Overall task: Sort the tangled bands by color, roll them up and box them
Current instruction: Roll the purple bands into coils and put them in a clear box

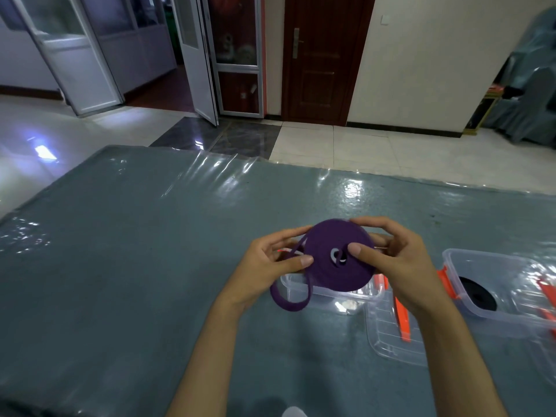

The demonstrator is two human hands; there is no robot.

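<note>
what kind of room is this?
Probably a home or small-office hall, not a factory: glossy tiled floor, dark wooden door, glazed folding doors, and a table under clear plastic.

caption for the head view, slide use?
Both hands, left hand and right hand, hold a purple band roll above a clear box.

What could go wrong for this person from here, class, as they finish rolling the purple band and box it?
1. A loose tail hangs off the purple roll; if the left hand or right hand slackens, the coil may unwind.
2. The tail droops by the rim of the clear box below and could snag there.
</note>
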